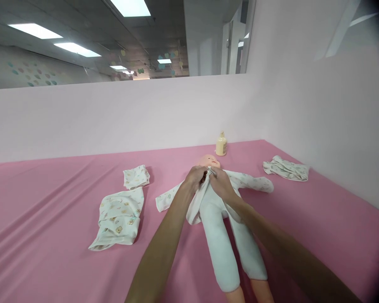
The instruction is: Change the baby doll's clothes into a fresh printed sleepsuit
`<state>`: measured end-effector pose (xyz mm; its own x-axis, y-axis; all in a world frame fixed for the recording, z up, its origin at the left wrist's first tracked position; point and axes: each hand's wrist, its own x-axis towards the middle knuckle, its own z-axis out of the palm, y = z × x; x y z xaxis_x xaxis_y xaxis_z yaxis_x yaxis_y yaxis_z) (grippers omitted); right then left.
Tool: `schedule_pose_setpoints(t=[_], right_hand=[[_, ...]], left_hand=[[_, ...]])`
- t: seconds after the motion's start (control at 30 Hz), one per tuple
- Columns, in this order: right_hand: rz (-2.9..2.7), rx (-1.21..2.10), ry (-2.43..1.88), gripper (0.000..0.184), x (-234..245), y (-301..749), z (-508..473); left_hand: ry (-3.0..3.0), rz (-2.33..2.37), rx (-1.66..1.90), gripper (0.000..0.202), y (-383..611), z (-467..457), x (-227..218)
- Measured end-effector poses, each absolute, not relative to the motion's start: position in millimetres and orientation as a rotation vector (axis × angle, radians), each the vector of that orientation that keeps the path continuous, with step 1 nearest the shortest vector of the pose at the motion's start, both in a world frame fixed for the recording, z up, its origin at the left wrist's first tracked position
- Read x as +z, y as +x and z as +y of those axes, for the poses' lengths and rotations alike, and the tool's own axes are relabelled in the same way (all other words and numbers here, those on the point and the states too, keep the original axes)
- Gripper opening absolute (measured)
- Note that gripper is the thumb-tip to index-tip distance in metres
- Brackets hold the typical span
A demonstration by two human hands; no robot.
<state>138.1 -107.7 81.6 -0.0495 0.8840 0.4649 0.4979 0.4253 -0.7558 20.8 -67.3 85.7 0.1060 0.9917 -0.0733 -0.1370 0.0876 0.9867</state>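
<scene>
A baby doll point(219, 246) lies on its back on a pink sheet, its feet toward me. It wears plain pale leggings and a white patterned jacket point(194, 212) whose front hangs loose on the left. Near the doll's neck, my left hand point(196, 176) is closed on the jacket's edge. My right hand point(220, 183) pinches the cloth at the same spot, right beside the left. The fingertips meet there and partly hide what they grip. One jacket sleeve stretches out to the left, partly behind my forearm; the other covers the doll's arm on the right.
Folded patterned baby clothes point(120, 216) lie at the left, with a smaller folded cloth point(135, 176) behind them. A cream pump bottle point(221, 145) stands beyond the doll's head. Another folded garment point(286, 168) rests at the right. White walls point(129, 118) border the pink sheet point(66, 202).
</scene>
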Motion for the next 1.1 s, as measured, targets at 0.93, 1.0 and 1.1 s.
schedule_pose_setpoints(t=[0.93,1.0,1.1], right_hand=[[-2.145,0.000,-1.738,0.011,102,157,-127],[-2.121,0.088,-1.712,0.012,104,163,-121],[-2.075,0.378,-1.588,0.023,109,179,-108]], left_hand=[[2.286,2.156,0.461,0.013,21,-128,143],[2.303,2.114,0.502,0.013,20,-130,145],[2.344,2.002,0.591,0.011,19,-129,145]])
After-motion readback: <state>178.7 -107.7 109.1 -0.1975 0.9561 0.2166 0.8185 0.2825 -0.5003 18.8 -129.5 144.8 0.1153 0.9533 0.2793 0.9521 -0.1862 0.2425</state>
